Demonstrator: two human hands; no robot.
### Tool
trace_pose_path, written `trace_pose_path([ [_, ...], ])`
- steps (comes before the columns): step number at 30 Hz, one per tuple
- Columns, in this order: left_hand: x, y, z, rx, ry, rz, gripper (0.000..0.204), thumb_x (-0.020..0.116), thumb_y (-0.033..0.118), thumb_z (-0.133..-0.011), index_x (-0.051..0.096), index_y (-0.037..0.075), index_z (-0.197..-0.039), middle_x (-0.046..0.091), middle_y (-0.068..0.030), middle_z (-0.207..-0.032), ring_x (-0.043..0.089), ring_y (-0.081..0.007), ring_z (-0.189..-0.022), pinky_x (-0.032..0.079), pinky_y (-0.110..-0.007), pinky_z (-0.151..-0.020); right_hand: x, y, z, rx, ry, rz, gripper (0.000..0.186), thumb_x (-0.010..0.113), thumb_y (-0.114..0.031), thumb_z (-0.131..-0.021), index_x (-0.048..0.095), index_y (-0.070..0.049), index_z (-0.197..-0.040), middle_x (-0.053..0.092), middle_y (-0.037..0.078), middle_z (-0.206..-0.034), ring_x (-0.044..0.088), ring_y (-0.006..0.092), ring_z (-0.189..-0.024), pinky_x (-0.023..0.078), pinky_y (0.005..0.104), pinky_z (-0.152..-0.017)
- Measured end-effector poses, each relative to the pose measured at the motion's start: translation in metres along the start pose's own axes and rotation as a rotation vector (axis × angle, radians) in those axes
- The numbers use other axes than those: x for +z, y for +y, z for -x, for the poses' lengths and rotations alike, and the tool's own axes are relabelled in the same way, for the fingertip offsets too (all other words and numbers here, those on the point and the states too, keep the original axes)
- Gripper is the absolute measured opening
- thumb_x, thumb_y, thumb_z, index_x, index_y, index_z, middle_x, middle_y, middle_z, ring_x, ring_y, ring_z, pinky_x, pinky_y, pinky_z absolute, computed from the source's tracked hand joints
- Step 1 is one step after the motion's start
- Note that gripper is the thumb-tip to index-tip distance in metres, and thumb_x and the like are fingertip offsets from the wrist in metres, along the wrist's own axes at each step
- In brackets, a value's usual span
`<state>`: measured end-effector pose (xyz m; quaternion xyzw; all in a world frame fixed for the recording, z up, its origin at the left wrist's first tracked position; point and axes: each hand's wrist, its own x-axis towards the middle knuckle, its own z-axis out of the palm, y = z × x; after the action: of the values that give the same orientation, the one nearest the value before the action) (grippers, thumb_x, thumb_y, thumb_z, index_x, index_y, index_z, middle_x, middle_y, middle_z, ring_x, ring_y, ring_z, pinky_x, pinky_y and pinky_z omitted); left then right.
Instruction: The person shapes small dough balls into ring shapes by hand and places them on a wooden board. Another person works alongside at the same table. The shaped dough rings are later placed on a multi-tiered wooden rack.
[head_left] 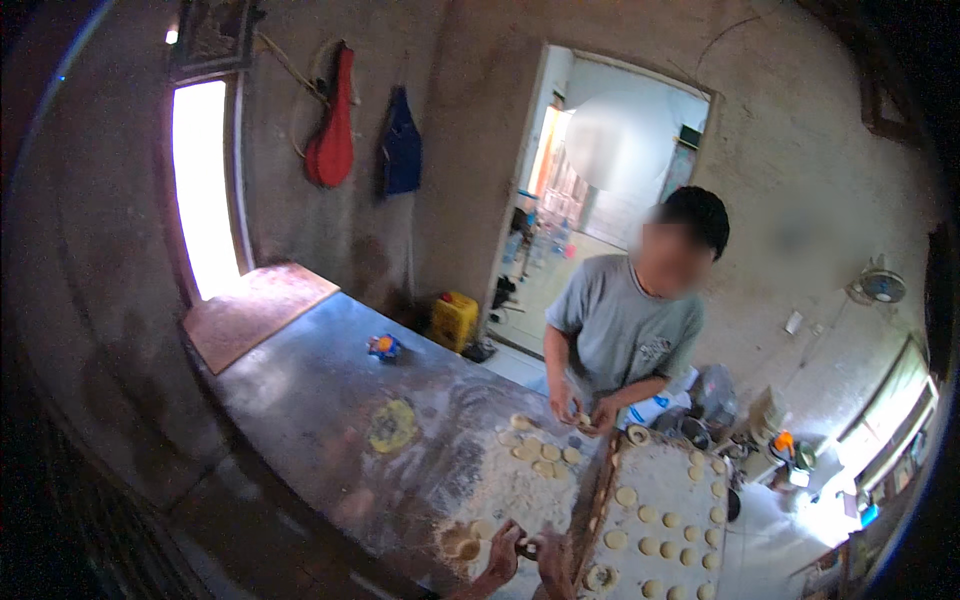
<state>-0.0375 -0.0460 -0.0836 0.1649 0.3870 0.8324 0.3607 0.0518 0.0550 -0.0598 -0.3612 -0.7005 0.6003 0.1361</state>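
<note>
Left hand (503,552) and right hand (551,556) meet at the table's near edge, fingers curled around a small dough piece (527,547) pinched between them. A floured tray (690,500) of round dough discs (651,545) lies just right. Loose discs (543,452) rest on the metal table (320,390) beyond. Farther off, a co-worker's hands (583,413) press another piece.

Our left hand (503,552) and right hand (551,556): both low in view, close together, fingers curled inward toward each other; our forearms enter from the bottom edge, bare.
</note>
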Motion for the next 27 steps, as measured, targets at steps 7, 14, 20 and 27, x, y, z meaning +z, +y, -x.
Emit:
trace_pose_path([
  [7,0.034,0.003,0.009,-0.105,-0.070,-0.058,0.031,0.054,0.036,-0.096,0.057,0.006,-0.091,0.055,-0.0030,-0.086,0.058,-0.0144,-0.077,0.051,-0.032,-0.074,-0.009,-0.010,0.025,-0.130,0.101,0.036,0.041,0.042,-0.034,-0.103,0.055,0.002,-0.119,0.066,0.020,-0.098,0.064,0.0306,-0.087,0.050,0.0416,-0.085],
  [14,0.064,-0.008,0.053,0.336,-0.060,-0.313,0.035,0.054,0.038,-0.097,0.061,0.004,-0.102,0.061,-0.0063,-0.083,0.062,-0.0231,-0.076,0.050,-0.039,-0.066,-0.034,0.003,0.075,-0.566,0.279,0.227,0.043,0.039,-0.033,-0.104,0.051,0.000,-0.130,0.065,0.021,-0.104,0.064,0.0300,-0.091,0.049,0.0405,-0.091],
  [20,0.057,-0.052,0.075,0.134,-0.182,-0.249,0.034,0.049,0.034,-0.100,0.060,0.003,-0.106,0.058,-0.0027,-0.092,0.057,-0.0201,-0.083,0.047,-0.036,-0.071,-0.050,-0.012,0.140,-0.163,0.051,-0.013,0.041,0.035,-0.028,-0.104,0.064,0.001,-0.106,0.066,0.020,-0.089,0.060,0.0245,-0.080,0.050,0.0395,-0.074],
  [27,0.045,-0.098,0.134,-0.240,-0.125,-0.223,0.031,0.054,0.032,-0.098,0.056,0.001,-0.101,0.062,-0.0102,-0.093,0.065,-0.0219,-0.079,0.053,-0.036,-0.070,-0.095,-0.047,0.219,-0.532,0.204,0.199,0.057,0.039,-0.043,-0.101,0.060,0.006,-0.083,0.056,0.022,-0.065,0.052,0.0315,-0.056,0.042,0.0440,-0.057],
])
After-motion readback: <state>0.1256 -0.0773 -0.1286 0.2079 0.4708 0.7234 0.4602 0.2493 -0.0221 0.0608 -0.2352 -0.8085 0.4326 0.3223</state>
